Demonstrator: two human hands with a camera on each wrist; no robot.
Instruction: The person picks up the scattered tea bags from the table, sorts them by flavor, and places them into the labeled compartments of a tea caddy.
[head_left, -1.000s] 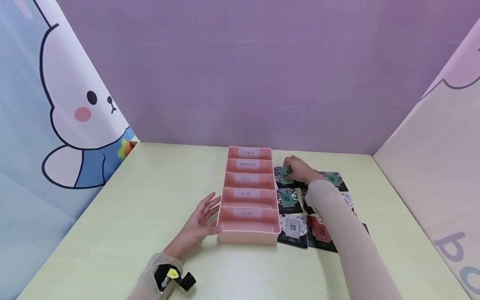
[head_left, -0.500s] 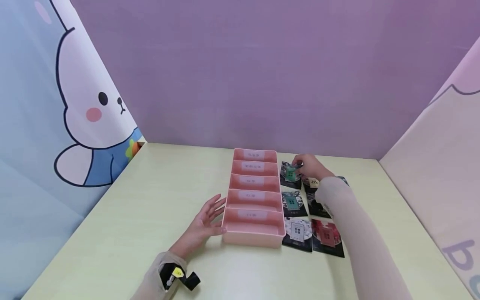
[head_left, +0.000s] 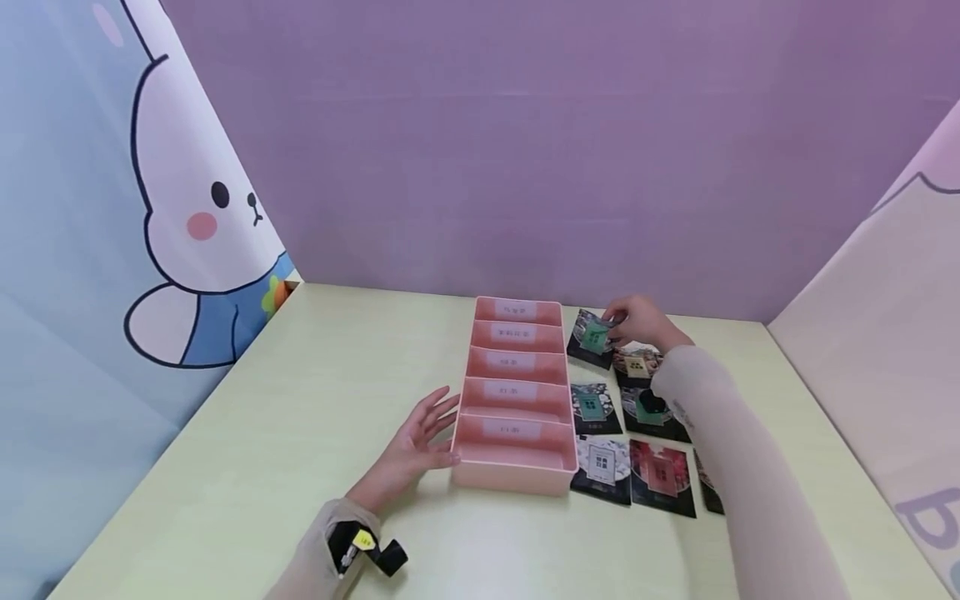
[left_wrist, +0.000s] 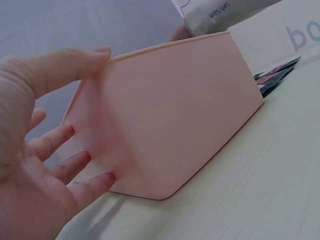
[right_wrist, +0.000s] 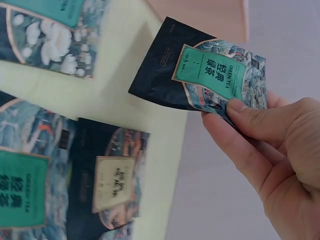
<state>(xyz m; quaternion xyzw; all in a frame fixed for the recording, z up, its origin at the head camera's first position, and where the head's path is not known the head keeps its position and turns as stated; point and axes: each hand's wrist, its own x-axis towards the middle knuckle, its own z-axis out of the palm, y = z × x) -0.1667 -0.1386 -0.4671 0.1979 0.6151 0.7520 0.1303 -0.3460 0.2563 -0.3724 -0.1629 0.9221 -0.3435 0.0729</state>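
Observation:
My right hand [head_left: 641, 323] pinches a green tea sachet [right_wrist: 210, 72] between thumb and fingers at one edge. The sachet is dark with a green label and is lifted off the table. Left of it stands a long pink divided box [head_left: 513, 481] with several labelled compartments. My left hand [head_left: 412, 450] rests against the box's near left corner, its thumb on the rim and its fingertips on the side wall, as the left wrist view shows [left_wrist: 45, 150].
Right of the box lie more sachets: a green-labelled one with white flowers [head_left: 592, 407], a white one [head_left: 600, 467], a red one [head_left: 663, 475], a beige-labelled one [head_left: 636, 364] and another green tea one [head_left: 645, 425]. The right sleeve partly covers one more. A purple wall [head_left: 480, 167] stands behind.
My right hand has taken the green tea sachet by its edge and raised it from the table. The left hand stays at the box; the head view has shifted slightly.

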